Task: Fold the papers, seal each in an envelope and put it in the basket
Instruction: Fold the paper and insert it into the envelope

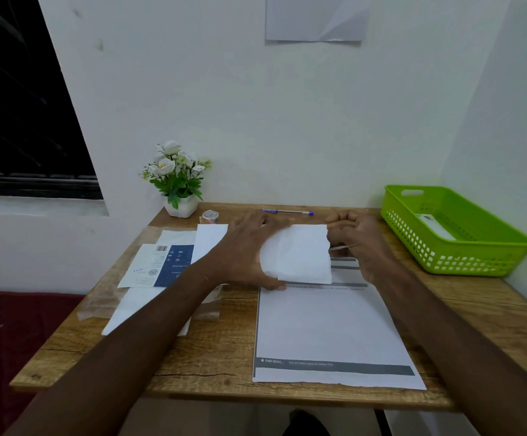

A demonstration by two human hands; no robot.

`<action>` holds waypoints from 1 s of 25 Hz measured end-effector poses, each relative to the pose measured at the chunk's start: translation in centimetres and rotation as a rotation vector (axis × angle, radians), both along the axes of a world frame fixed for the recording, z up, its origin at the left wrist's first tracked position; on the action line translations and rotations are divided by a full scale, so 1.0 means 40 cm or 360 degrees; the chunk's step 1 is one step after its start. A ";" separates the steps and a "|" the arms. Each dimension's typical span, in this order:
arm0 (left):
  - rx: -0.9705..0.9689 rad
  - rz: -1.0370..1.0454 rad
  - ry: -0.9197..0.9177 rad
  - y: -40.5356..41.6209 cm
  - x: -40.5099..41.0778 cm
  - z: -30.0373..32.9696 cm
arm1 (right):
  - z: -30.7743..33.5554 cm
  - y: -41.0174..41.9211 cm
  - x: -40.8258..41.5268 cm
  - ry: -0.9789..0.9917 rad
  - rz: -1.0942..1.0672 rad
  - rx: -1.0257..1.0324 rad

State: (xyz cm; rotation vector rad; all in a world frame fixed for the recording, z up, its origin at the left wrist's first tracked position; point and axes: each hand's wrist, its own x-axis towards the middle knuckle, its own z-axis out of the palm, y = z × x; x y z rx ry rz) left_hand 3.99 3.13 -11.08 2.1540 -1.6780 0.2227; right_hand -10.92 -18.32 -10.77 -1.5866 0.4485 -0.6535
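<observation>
Paper (298,254), folded & white, sits mid-tabletop (218,350) on the far end of a printed sheet (328,328); left hand (243,250) grips its left edge, thumb tucked under the near corner, fingers over the top. Right hand (355,239) is at its right edge w/ fingers curled, seemingly pinching that side, tho the contact is partly hidden. Green basket (463,262) stands far right w/ an envelope (435,226) inside; more envelopes (161,265) lie left, tape (210,216) & pen (287,211) toward the wall.

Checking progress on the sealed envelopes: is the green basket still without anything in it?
No, the green basket at the right of the table already holds a flat white envelope-like item lying on its floor.
</observation>
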 end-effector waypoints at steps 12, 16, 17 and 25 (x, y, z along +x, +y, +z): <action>0.0016 -0.0018 0.0005 -0.004 -0.007 -0.001 | -0.013 0.005 0.005 0.0292 0.0284 -0.0191; -0.0005 0.0041 -0.0107 -0.002 0.000 0.001 | 0.003 -0.023 -0.004 0.0367 0.0351 -0.0049; -0.0015 0.0025 -0.0114 -0.001 0.001 0.001 | 0.008 -0.033 -0.008 0.0401 0.0359 -0.0032; -0.0208 -0.0178 -0.0137 -0.012 -0.023 0.000 | 0.042 -0.064 -0.029 0.0571 0.0572 0.0269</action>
